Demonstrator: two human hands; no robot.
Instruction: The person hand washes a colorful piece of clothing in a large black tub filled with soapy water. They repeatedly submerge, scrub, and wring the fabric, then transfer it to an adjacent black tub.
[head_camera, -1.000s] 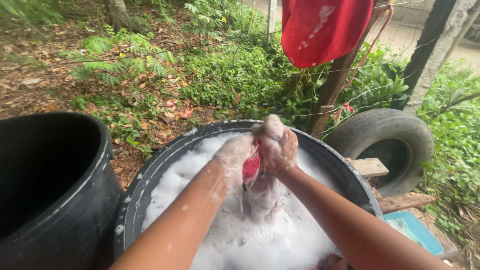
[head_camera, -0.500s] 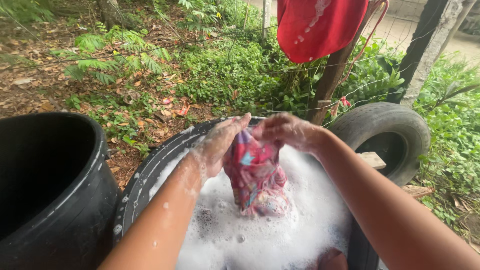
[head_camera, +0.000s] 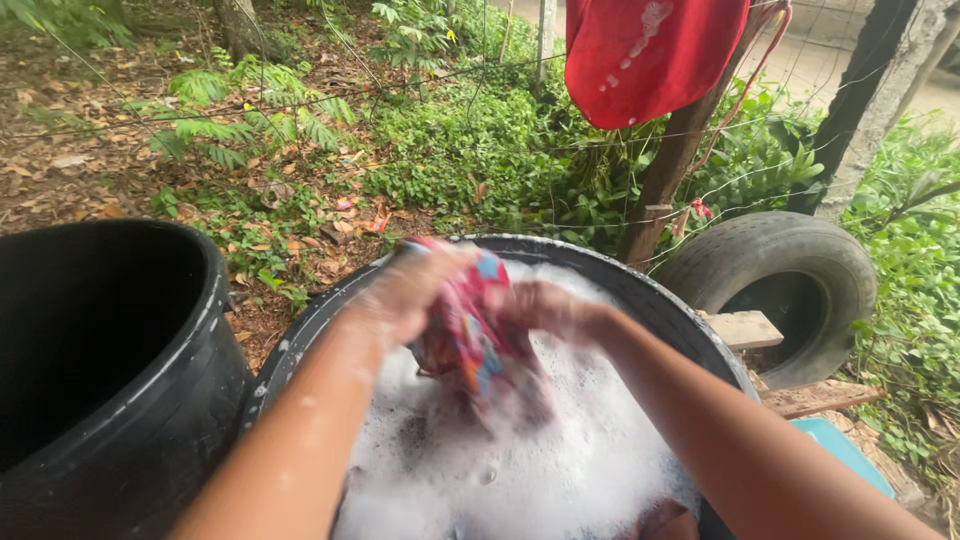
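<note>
Black tub (head_camera: 300, 335): round, filled with white suds (head_camera: 560, 470), centre of view. Second black tub (head_camera: 110, 370): to its left, dark inside. Old tyre (head_camera: 775, 285): upright, right of the sudsy tub, beside a wooden post (head_camera: 665, 175). Red cloth (head_camera: 650, 50): hung on the wire fence above. Patterned red garment (head_camera: 470, 340): bunched, held above the foam, lower end trailing into it. Left hand (head_camera: 415, 290): fingers closed over the garment's left and upper side. Right hand (head_camera: 545, 305): blurred, fingers curled against its right side.
</note>
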